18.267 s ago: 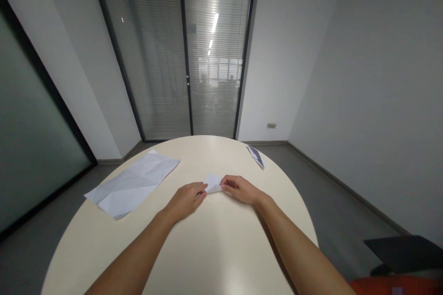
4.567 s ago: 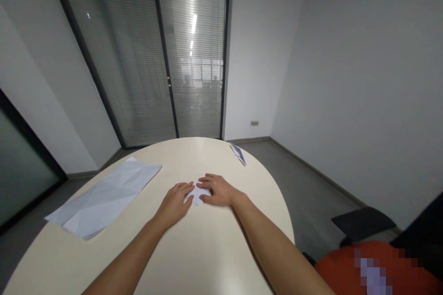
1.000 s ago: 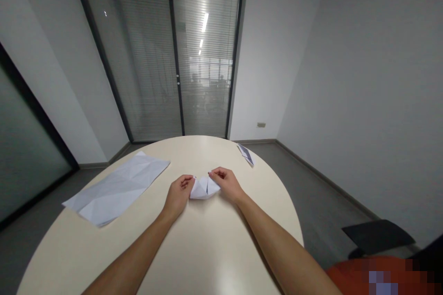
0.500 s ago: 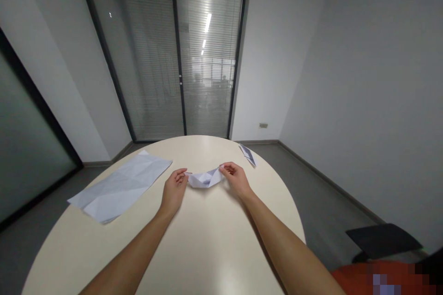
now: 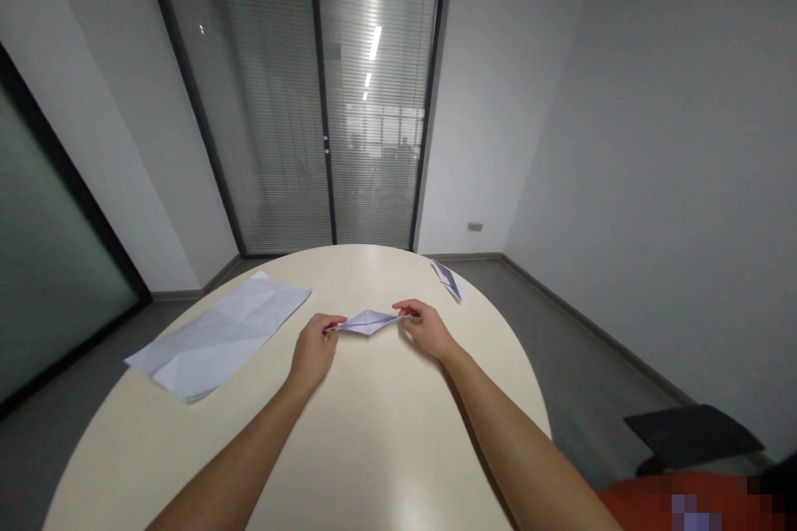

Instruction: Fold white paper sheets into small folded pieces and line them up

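Note:
A small folded white paper boat (image 5: pixel 369 322) is stretched between my two hands over the middle of the table. Its long pointed ends reach out left and right, and a crease line runs along its centre. My left hand (image 5: pixel 316 347) pinches the left tip between thumb and fingers. At the other tip, my right hand (image 5: pixel 426 327) holds the paper in a pinch. The fingers cover both ends of the boat.
Creased white paper sheets (image 5: pixel 230 336) lie on the left of the round cream table (image 5: pixel 349 448). Another folded paper piece (image 5: pixel 447 280) rests near the far right edge. Beyond the table at lower right stands a dark chair (image 5: pixel 694 434). A glass partition (image 5: pixel 274 116) with blinds is behind.
The paper has gone from a curved, opened-up shape to a straighter, flatter one. My left hand has dipped slightly, and the fingers of both hands have shifted on the tips.

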{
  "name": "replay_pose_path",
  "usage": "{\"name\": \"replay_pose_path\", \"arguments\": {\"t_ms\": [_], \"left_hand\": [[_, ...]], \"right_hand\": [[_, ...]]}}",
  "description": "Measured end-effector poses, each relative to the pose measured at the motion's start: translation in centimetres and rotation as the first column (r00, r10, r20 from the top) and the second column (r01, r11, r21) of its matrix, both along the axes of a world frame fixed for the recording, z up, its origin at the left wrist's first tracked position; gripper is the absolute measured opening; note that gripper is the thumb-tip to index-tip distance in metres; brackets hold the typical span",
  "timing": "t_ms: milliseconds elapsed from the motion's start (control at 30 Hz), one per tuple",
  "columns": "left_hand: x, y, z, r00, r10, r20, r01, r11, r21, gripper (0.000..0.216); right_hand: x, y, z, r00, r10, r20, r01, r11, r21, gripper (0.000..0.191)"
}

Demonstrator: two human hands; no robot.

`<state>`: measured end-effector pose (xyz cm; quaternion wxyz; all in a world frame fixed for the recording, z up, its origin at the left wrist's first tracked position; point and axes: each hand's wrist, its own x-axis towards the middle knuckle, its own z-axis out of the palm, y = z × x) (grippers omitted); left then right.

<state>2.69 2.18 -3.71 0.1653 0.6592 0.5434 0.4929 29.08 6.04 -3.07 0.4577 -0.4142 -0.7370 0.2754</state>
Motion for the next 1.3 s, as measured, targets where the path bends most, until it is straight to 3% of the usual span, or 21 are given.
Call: {"name": "replay_pose_path", "arguments": {"t_ms": [167,400,533,933,1167,1300], "left_hand": [[0.3,-0.9,0.0,0.965,-0.018,-0.263,0.004,0.999,-0.054,0.036],[1.1,-1.6,0.6,0.878,-0.024,-0.478,0.028,1.0,0.001,0.045],[1.5,-2.2,1.2,0.82,-0.035,-0.571,0.059,0.998,0.024,0.037],[1.7,-2.1,1.0,0.779,-0.114,-0.616,0.13,0.991,-0.02,0.029],[1.8,-2.2,1.2,0.762,-0.143,-0.631,0.166,0.986,-0.023,0.027],[1.9,-2.1,1.1,0.774,-0.149,-0.615,0.18,0.984,-0.012,0.027]], "right_hand": [[0.2,-0.7,0.7,0.972,0.067,0.224,-0.075,0.997,0.03,0.05],[0.1,-0.7,0.7,0.946,0.07,0.316,-0.09,0.995,0.049,0.052],[0.1,-0.8,0.7,0.924,0.065,0.377,-0.105,0.991,0.086,0.052],[-0.8,-1.7,2.0,0.77,-0.022,0.638,-0.118,0.977,0.176,0.042],[-2.6,-2.8,2.0,0.779,0.054,0.625,-0.243,0.945,0.221,0.032],[-2.6,-2.8,2.0,0.769,0.059,0.636,-0.249,0.945,0.213,0.029]]}}
